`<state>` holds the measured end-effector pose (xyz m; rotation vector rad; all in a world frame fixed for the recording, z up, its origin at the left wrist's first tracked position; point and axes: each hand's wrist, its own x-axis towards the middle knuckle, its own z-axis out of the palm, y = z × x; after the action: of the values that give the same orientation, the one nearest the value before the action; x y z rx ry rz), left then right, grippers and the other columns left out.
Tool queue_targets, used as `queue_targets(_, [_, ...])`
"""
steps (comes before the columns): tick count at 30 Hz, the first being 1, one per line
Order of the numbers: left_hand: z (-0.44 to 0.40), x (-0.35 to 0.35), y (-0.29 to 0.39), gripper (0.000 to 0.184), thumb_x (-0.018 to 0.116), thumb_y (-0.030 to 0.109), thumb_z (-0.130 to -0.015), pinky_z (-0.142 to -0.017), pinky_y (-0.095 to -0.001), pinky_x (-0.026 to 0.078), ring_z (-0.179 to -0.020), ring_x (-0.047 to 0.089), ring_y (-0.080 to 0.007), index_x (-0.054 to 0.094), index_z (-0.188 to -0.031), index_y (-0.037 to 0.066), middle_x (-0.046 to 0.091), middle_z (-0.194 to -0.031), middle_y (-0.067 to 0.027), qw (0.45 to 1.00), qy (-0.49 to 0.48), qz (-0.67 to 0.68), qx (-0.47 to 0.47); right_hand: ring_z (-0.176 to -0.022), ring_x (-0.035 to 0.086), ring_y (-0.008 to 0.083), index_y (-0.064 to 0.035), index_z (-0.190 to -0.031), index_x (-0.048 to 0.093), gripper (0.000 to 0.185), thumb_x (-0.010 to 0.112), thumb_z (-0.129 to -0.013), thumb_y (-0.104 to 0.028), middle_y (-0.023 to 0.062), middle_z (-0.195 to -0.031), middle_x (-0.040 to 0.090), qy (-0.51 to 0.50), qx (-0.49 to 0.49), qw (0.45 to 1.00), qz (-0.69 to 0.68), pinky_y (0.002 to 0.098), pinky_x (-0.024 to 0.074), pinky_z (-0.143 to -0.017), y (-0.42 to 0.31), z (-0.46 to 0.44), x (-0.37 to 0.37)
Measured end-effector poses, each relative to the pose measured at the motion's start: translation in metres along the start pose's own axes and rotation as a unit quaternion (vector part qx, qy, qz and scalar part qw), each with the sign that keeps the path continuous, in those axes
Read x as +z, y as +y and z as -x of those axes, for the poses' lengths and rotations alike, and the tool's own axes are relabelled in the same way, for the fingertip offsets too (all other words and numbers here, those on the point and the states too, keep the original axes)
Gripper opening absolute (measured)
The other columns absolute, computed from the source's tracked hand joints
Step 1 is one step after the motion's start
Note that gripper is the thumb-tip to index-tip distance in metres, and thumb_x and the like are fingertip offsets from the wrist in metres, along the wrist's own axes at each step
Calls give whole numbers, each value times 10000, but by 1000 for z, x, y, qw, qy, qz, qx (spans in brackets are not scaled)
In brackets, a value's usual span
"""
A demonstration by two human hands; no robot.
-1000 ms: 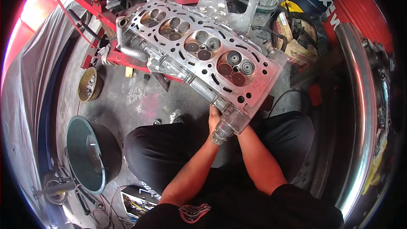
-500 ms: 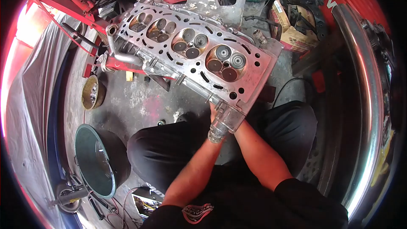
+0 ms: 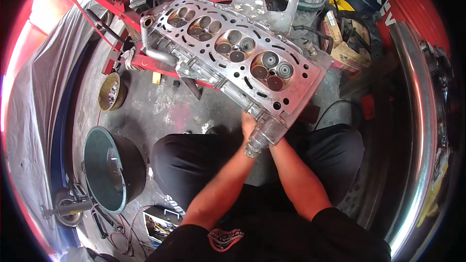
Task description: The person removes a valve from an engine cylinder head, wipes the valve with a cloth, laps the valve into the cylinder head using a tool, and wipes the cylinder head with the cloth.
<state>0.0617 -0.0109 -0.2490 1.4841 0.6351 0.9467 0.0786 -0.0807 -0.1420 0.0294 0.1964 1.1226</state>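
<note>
Mostly, the cylinder head (image 3: 245,69) hides the hands (image 3: 248,124); spread or gripping, I can't tell

The bare left forearm (image 3: 224,180) and right forearm (image 3: 300,179) reach forward between 2 bent knees (image 3: 170,153), angled toward each other. The left hand (image 3: 248,124) shows only partly; the right hand is hidden.

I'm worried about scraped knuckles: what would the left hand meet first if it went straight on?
The left hand would likely meet the cylinder head first, at its near side, though depth there is unclear.
</note>
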Motion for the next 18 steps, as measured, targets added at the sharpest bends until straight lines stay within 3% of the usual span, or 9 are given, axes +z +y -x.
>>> queue_targets(2, [0, -8, 10, 428, 430, 226, -977, -1013, -408, 382, -1153, 510, -261, 439, -1319, -32, 547, -1222, -142, 989, 21, -129, 70, -1058, 498, 230, -38, -1341, 413, 495, 461, -986, -380, 114, -1207, 512, 3, 4, 1000, -13, 369, 432, -911, 0, 2, 0])
queue_targets(3, [-4, -27, 12, 443, 433, 232, -979, -1013, -411, 390, -1144, 525, -283, 429, -1339, -27, 548, -1238, -155, 987, -18, 111, -119, -1049, 501, 229, -39, -1337, 415, 495, 462, -985, -382, 114, -1199, 515, 6, 3, 1000, -23, 369, 435, -903, 1, 2, -1])
queue_targets(5, [13, -38, 19, 459, 436, 239, -982, -1013, -414, 398, -1134, 540, -305, 419, -1359, -22, 548, -1254, -168, 887, -44, 344, -306, -1030, 506, 228, -39, -1331, 421, 494, 465, -982, -387, 113, -1183, 520, 14, 6, 999, -35, 368, 441, -887, 4, 1, -3])
queue_targets(9, [13, -28, 121, 370, 391, 295, -1011, -872, -441, 455, -983, 582, -400, 519, -1190, -3, 589, -1089, -249, 972, 74, -15, -221, -992, 515, 227, -40, -1317, 431, 493, 471, -977, -396, 112, -1150, 531, 22, 11, 999, -47, 366, 453, -856, 9, 3, -5])
queue_targets(11, [36, -14, 108, 334, 428, 279, -999, -824, -474, 464, -919, 610, -413, 547, -1137, 0, 600, -1048, -267, 962, 141, 106, -207, -973, 520, 226, -41, -1310, 436, 493, 474, -975, -401, 112, -1133, 537, 25, 9, 998, -53, 365, 459, -840, 6, 9, -5])
queue_targets(13, [56, 0, 62, 309, 485, 243, -963, -822, -491, 456, -909, 624, -398, 545, -1126, -13, 600, -1050, -268, 989, 143, 24, -20, -954, 525, 225, -41, -1304, 442, 493, 477, -973, -405, 112, -1117, 542, 27, 13, 997, -67, 365, 465, -824, 6, 12, -6])
queue_targets(14, [59, -6, 47, 318, 493, 235, -946, -831, -483, 452, -924, 620, -395, 542, -1126, -22, 601, -1053, -271, 942, 93, -274, 171, -945, 527, 224, -42, -1300, 444, 493, 478, -972, -408, 111, -1108, 545, 29, 14, 997, -73, 364, 468, -816, 6, 11, -6])
queue_targets(15, [59, -13, 26, 318, 493, 235, -946, -831, -483, 452, -924, 620, -395, 542, -1126, -22, 601, -1053, -271, 942, 91, -275, 167, -936, 529, 224, -42, -1297, 447, 493, 479, -970, -410, 111, -1100, 548, 31, 15, 996, -80, 364, 470, -808, 7, 10, -7])
queue_targets(18, [20, -37, -48, 357, 447, 234, -934, -867, -481, 440, -986, 588, -434, 540, -1153, -32, 607, -1073, -273, 993, 35, -104, -53, -907, 536, 222, -43, -1287, 455, 493, 484, -967, -417, 110, -1075, 556, 29, 21, 995, -91, 363, 479, -784, 7, 3, -3])
